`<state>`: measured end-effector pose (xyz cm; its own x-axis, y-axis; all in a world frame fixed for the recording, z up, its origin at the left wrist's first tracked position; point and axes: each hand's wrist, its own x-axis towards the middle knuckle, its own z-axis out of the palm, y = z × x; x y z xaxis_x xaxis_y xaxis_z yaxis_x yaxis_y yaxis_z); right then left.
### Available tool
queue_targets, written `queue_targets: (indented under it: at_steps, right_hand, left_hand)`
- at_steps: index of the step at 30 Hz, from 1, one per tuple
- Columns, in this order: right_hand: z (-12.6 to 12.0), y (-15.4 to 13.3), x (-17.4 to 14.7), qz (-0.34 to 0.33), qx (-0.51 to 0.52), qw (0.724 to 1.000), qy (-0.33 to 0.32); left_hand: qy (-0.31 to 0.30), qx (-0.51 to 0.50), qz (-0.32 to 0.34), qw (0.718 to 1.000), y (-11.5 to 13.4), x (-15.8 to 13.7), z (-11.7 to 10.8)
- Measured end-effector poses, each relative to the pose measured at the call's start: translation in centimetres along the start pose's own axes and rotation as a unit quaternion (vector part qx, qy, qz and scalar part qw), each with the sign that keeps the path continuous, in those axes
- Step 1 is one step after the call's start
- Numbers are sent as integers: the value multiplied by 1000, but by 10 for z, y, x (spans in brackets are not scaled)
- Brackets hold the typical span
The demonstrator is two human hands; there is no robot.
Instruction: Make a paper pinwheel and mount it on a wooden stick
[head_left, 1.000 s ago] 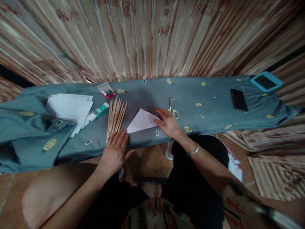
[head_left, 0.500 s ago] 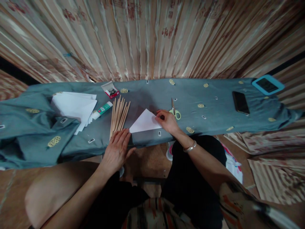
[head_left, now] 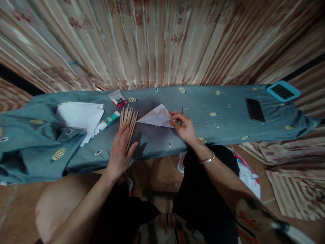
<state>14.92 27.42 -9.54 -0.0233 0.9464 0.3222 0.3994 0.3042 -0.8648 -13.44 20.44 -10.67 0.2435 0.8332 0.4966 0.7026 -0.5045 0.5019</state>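
Note:
A folded white paper triangle [head_left: 156, 117] is pinched at its right corner between the thumb and fingers of my right hand [head_left: 184, 127]. It is raised a little off the cloth, its point turned left. My left hand [head_left: 121, 149] rests over the lower part of a bundle of thin wooden sticks [head_left: 129, 117], fingers stretched out and thumb apart. Beyond my right hand only the tip of the scissors [head_left: 182, 109] shows; the rest is hidden behind the hand.
A stack of white paper sheets [head_left: 82, 115] lies left on the blue-grey cloth [head_left: 147, 145]. Near it are a green-and-white tube [head_left: 110, 119] and an open red-and-white box [head_left: 118, 99]. A black phone [head_left: 255, 110] and a blue-framed device [head_left: 283, 90] lie at the right. Curtains hang behind.
My right hand has lifted the paper triangle off the cloth and moved it slightly away from me. My left hand has let go of its left corner and shifted left onto the sticks.

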Motion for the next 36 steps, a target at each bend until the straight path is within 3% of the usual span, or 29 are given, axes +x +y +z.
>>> queue_targets:
  at_steps: [6,12,18,22,26,36]
  right_hand:
    - [-3,-6,-2,-24,-2,999,-35]
    - [-4,-4,-6,0,20,998,-58]
    - [-9,10,-4,92,125,985,-69]
    - [-9,16,-4,118,41,989,-76]
    - [-4,15,-5,93,-69,992,-56]
    - [-1,18,-7,61,-179,979,-79]
  left_hand:
    - [14,-62,-89,994,-15,23,19]
    - [-12,-62,-57,996,-16,37,31]
    - [-12,-19,-47,999,-10,45,34]
    - [-30,-1,-30,999,-5,42,31]
    - [-75,28,12,997,-7,33,30]
    - [-157,125,52,978,0,24,26]
